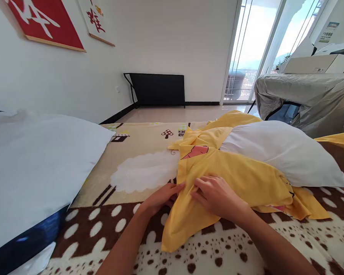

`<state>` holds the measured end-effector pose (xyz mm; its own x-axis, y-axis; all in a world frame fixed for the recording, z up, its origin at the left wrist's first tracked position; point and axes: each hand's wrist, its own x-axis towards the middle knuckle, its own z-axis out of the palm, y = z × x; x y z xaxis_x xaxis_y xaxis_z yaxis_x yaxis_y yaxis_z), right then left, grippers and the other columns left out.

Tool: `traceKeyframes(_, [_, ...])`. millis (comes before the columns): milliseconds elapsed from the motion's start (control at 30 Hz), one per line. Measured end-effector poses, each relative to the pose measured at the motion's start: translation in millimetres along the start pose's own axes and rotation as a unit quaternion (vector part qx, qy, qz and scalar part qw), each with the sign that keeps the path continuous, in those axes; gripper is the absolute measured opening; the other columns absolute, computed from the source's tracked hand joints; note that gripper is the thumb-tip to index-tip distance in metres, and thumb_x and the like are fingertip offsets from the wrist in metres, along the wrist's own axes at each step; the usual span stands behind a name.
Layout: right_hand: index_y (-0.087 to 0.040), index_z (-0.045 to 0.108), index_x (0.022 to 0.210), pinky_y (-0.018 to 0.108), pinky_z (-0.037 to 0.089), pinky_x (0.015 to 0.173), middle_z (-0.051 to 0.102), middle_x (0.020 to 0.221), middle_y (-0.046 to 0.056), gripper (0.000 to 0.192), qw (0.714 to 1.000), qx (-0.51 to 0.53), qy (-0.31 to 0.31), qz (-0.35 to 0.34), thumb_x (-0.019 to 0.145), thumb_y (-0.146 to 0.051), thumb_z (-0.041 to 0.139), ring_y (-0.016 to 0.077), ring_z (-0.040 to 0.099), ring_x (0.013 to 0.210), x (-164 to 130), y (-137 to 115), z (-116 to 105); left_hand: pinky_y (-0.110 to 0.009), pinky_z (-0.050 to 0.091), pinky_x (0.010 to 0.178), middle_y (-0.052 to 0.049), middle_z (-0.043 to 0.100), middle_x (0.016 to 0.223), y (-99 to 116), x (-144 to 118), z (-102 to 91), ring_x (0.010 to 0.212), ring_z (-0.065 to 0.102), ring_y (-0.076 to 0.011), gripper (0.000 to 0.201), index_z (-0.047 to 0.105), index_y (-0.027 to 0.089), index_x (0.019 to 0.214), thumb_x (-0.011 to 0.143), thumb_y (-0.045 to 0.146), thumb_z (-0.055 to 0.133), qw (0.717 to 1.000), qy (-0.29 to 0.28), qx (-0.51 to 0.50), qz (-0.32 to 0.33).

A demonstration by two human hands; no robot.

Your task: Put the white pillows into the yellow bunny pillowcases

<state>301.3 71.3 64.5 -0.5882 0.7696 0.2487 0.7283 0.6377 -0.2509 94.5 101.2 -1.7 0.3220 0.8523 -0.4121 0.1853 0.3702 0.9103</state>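
Note:
A yellow pillowcase (246, 168) with pink and black print lies bunched over the near left part of a white pillow (278, 147). My left hand (164, 196) grips the pillowcase's left edge, thumb on top and the other fingers partly hidden at the cloth. Just to the right, my right hand (213, 193) pinches a fold of the same yellow fabric, fingers curled. One corner of the pillowcase hangs loose toward me between my forearms. How far the pillow reaches inside the cloth is hidden.
Under everything spreads a patterned brown and cream blanket (94, 229). A second white pillow (43, 164) is at the left, with dark blue fabric below it. Beyond stand a black folding frame (157, 89) by the wall and a grey-covered object (304, 91) bearing boxes.

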Motion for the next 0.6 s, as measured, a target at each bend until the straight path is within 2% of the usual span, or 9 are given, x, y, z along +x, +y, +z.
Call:
traceKeyframes(100, [-0.019, 0.056, 0.078, 0.029, 0.038, 0.071, 0.064, 0.079, 0.004, 0.017, 0.999, -0.015, -0.018, -0.022, 0.09, -0.031, 0.051, 0.0177, 0.059, 0.074, -4.6, 8.3, 9.8, -0.03, 0.051, 0.07, -0.01, 0.072, 0.092, 5.5, 1.2, 13.8, 0.079, 0.066, -0.0225, 0.039, 0.068, 0.016, 0.092, 0.069, 0.048, 0.072, 0.995, 0.002, -0.098, 0.031])
traceKeyframes(167, [-0.019, 0.058, 0.088, 0.031, 0.04, 0.072, 0.065, 0.083, 0.004, 0.016, 1.0, 0.003, -0.014, -0.014, 0.089, -0.034, 0.053, 0.0198, 0.06, 0.077, -7.7, 11.4, 7.2, -0.034, 0.052, 0.073, -0.009, 0.072, 0.089, 13.4, 2.3, 22.1, 0.077, 0.066, -0.0245, 0.036, 0.069, 0.016, 0.092, 0.068, 0.042, 0.074, 0.984, 0.036, -0.173, 0.038])
traceKeyframes(200, [-0.019, 0.058, 0.098, 0.032, 0.041, 0.073, 0.065, 0.086, 0.005, 0.021, 1.0, 0.015, -0.007, -0.017, 0.088, -0.037, 0.054, 0.0213, 0.06, 0.08, -9.1, 11.4, 5.0, -0.034, 0.053, 0.071, -0.008, 0.073, 0.086, 17.6, 2.2, 25.3, 0.074, 0.066, -0.0242, 0.033, 0.07, 0.016, 0.089, 0.067, 0.04, 0.075, 0.976, 0.066, -0.205, 0.044])
traceKeyframes(267, [-0.019, 0.049, 0.124, 0.035, 0.044, 0.078, 0.064, 0.095, 0.007, 0.046, 0.998, 0.046, 0.015, -0.036, 0.086, -0.043, 0.057, 0.0237, 0.059, 0.088, -10.8, 9.8, 1.4, -0.032, 0.053, 0.068, -0.005, 0.072, 0.078, 24.9, 0.6, 30.1, 0.069, 0.065, -0.0222, 0.028, 0.07, 0.016, 0.081, 0.063, 0.037, 0.076, 0.957, 0.123, -0.255, 0.065])
traceKeyframes(333, [-0.02, 0.035, 0.138, 0.038, 0.044, 0.084, 0.062, 0.105, 0.008, 0.068, 0.994, 0.072, 0.051, -0.058, 0.082, -0.048, 0.061, 0.0248, 0.057, 0.096, -10.6, 8.2, 1.4, -0.03, 0.053, 0.065, -0.003, 0.071, 0.073, 28.1, -1.8, 33.9, 0.066, 0.064, -0.0207, 0.025, 0.069, 0.017, 0.077, 0.063, 0.037, 0.075, 0.938, 0.14, -0.31, 0.072])
traceKeyframes(367, [-0.02, 0.034, 0.139, 0.039, 0.044, 0.086, 0.061, 0.107, 0.009, 0.071, 0.992, 0.076, 0.072, -0.064, 0.081, -0.049, 0.062, 0.0252, 0.056, 0.098, -9.8, 8.1, 2.8, -0.031, 0.053, 0.064, -0.002, 0.07, 0.072, 27.6, -2.8, 35.8, 0.065, 0.064, -0.0204, 0.024, 0.069, 0.018, 0.077, 0.064, 0.038, 0.072, 0.925, 0.141, -0.346, 0.074])
traceKeyframes(433, [-0.02, 0.042, 0.134, 0.039, 0.045, 0.085, 0.061, 0.105, 0.01, 0.057, 0.989, 0.077, 0.109, -0.063, 0.084, -0.041, 0.06, 0.0248, 0.056, 0.097, -7.4, 10.0, 7.6, -0.032, 0.053, 0.064, 0.0, 0.068, 0.066, 22.8, -4.1, 39.8, 0.061, 0.062, -0.0197, 0.019, 0.066, 0.02, 0.072, 0.065, 0.038, 0.066, 0.893, 0.147, -0.419, 0.067])
traceKeyframes(500, [-0.021, 0.052, 0.123, 0.036, 0.047, 0.079, 0.062, 0.095, 0.008, 0.035, 0.986, 0.088, 0.135, -0.048, 0.089, -0.03, 0.052, 0.0223, 0.058, 0.088, -4.7, 13.4, 13.0, -0.034, 0.054, 0.067, 0.0, 0.066, 0.061, 15.3, -4.8, 43.5, 0.061, 0.062, -0.0204, 0.015, 0.062, 0.021, 0.067, 0.061, 0.034, 0.065, 0.88, 0.149, -0.447, 0.057])
traceKeyframes(600, [-0.022, 0.059, 0.113, 0.031, 0.047, 0.074, 0.063, 0.085, 0.005, 0.026, 0.975, 0.144, 0.167, -0.018, 0.091, -0.02, 0.044, 0.0186, 0.059, 0.079, -2.4, 18.1, 17.1, -0.036, 0.053, 0.072, 0.0, 0.066, 0.065, 8.0, -7.7, 46.6, 0.074, 0.064, -0.0251, 0.03, 0.063, 0.022, 0.079, 0.051, 0.03, 0.072, 0.918, 0.125, -0.37, 0.07])
